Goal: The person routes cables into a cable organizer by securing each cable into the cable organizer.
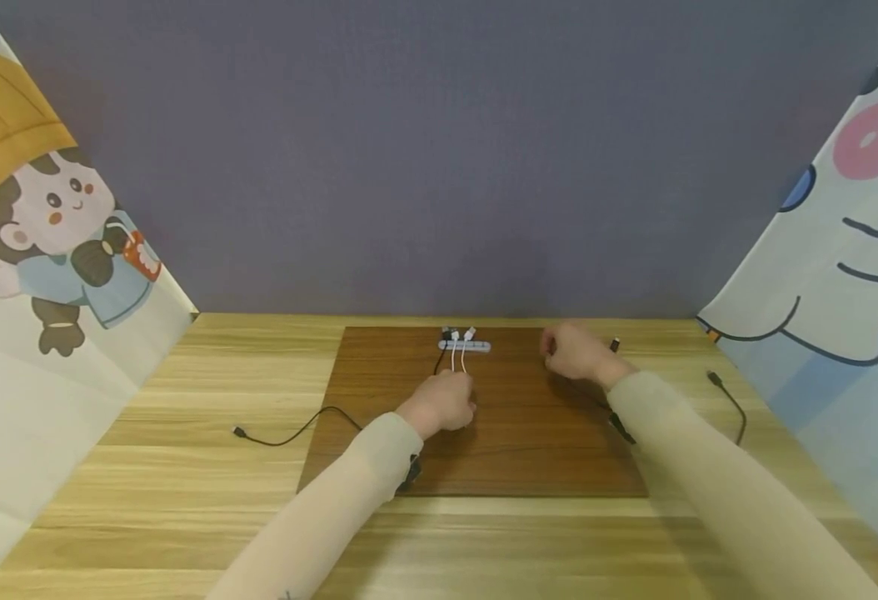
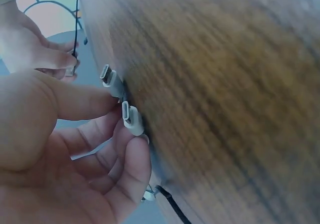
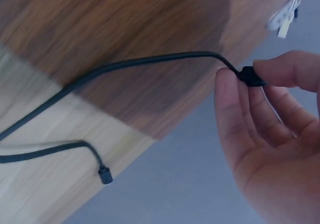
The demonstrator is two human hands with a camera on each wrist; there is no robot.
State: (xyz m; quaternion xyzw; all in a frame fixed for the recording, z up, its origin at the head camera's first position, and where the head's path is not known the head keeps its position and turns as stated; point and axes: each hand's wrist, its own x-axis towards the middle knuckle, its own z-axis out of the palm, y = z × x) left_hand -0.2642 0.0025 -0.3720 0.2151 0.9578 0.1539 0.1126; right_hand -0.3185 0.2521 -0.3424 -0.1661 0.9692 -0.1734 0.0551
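Observation:
My left hand (image 1: 442, 402) is over the middle of the dark wooden board. In the left wrist view its thumb and fingers pinch two white cables just below their USB-C plugs (image 2: 133, 119). Farther back, a pale cable clip strip (image 1: 481, 347) holds two white cables and a black one, their other plugs (image 1: 470, 333) pointing toward the wall. My right hand (image 1: 577, 354), above the board's right part, pinches the black plug (image 3: 252, 76) of a black cable (image 3: 145, 60) between thumb and fingertips. This cable trails back across the board.
The dark board (image 1: 544, 467) lies on a light wood table (image 1: 207, 517), against a grey wall (image 1: 439, 167). A black cable (image 1: 281, 439) extends left of the board. Another black cable (image 1: 739, 408) lies at the right, and a small black plug (image 1: 615, 343) shows beyond my right wrist.

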